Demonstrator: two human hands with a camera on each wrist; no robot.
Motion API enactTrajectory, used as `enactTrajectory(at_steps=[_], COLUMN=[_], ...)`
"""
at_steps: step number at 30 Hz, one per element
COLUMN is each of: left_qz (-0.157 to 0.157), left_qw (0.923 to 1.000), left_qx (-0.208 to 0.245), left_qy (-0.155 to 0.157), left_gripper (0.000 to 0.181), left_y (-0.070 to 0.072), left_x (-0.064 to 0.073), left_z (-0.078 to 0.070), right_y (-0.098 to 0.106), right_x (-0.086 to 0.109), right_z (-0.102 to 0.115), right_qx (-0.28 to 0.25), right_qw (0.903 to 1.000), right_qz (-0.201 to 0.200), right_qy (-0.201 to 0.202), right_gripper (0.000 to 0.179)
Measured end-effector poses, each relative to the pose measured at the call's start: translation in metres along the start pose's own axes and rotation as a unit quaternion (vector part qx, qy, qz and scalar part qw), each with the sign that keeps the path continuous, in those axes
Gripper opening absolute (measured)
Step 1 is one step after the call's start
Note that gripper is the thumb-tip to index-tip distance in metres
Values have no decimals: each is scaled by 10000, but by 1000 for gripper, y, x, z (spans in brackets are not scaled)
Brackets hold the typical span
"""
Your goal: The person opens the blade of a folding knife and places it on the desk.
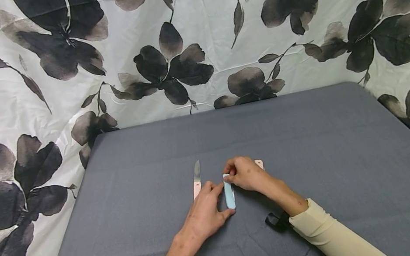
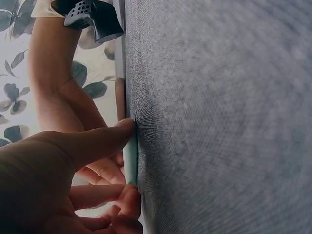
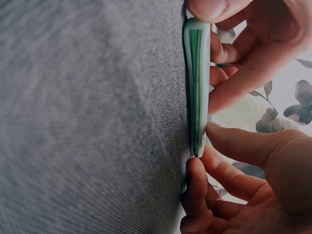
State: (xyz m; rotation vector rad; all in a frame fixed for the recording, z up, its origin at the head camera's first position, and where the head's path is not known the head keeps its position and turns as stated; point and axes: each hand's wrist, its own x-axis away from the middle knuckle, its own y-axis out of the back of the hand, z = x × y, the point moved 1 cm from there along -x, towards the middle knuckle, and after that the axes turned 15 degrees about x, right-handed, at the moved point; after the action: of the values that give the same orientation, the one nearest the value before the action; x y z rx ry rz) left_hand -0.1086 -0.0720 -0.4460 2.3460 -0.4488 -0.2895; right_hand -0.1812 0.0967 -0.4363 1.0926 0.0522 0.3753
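Observation:
A light blue folding knife [image 1: 229,195] rests on the grey cloth between both hands. My left hand [image 1: 206,212] holds it from the left, thumb at the near end and fingers at its far side. The right hand [image 1: 248,173] pinches its far end between thumb and fingers. In the right wrist view, the slotted edge of the blue knife [image 3: 195,87] faces the camera; a thin pale sliver shows beside it in the head view. Left of the left hand lies a pink-handled knife [image 1: 197,175] with its blade out, the handle partly hidden.
Behind the right hand, a pink handle end with a hole [image 1: 259,163] shows; the remainder is mostly hidden. Grey cloth covers the table [image 1: 308,130]. A white floral sheet [image 1: 190,28] hangs behind it. Black wrist-worn devices [image 1: 276,222] sit under both forearms.

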Motion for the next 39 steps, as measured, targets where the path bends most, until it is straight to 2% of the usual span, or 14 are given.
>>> enactTrajectory(at_steps=[9,15,21,26,30,35,39], left_qz=[66,-22,-97,-242,-308,-529,-725], left_qw=[9997,9988,9967,9949,9927,9873,9816], left_qx=[232,498,805,975,1161,1495,1764], left_qy=[23,9,94,46,46,52,-86], left_gripper=[66,65,67,66,67,70,71], left_y=[2,4,6,8,9,11,13], left_x=[2,5,4,2,-1,-2,-1], left_z=[1,2,3,4,3,2,1], right_y=[0,-1,0,3,4,4,4], right_x=[1,3,5,6,8,10,11], right_z=[-1,-1,-2,-1,0,2,2], right_qx=[29,-111,-427,-1000,-1711,-2732,-3150], right_qw=[10000,9996,9985,9943,9848,9611,9471], right_qz=[-63,-261,-320,-351,-214,-154,-179], right_qy=[-13,22,108,119,188,381,589], right_gripper=[7,8,15,22,30,42,51])
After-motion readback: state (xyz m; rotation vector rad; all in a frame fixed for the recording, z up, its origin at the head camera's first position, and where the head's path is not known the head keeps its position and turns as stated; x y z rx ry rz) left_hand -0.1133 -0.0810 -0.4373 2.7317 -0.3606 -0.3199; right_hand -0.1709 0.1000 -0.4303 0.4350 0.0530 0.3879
